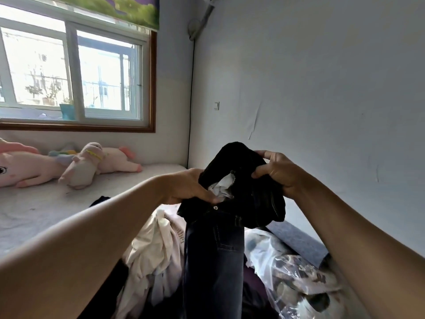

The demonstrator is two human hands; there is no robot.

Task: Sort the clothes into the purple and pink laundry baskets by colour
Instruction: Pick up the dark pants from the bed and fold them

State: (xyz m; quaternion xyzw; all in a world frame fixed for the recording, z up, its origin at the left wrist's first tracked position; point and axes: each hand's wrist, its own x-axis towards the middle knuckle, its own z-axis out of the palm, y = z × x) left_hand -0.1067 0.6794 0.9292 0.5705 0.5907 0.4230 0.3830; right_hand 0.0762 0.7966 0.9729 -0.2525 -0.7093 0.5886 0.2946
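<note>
Hands gripping dark jeans (213, 249) at waistband, L hand (186, 187), R hand (276, 171), pale clothes pile (151, 252) below

The dark jeans (213, 261) run off the bottom edge, hiding their legs and the pile beneath.

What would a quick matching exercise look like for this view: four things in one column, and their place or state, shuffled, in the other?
Things:
1. dark jeans
2. pale clothes
3. plush toys
4. clear plastic bag

Places or states:
A. lying on the bed under the window
B. held up at the waistband by the left hand and the right hand
C. heaped left of the hanging jeans leg
D. crumpled at lower right, patterned fabric inside

Pairs: 1-B, 2-C, 3-A, 4-D
</note>
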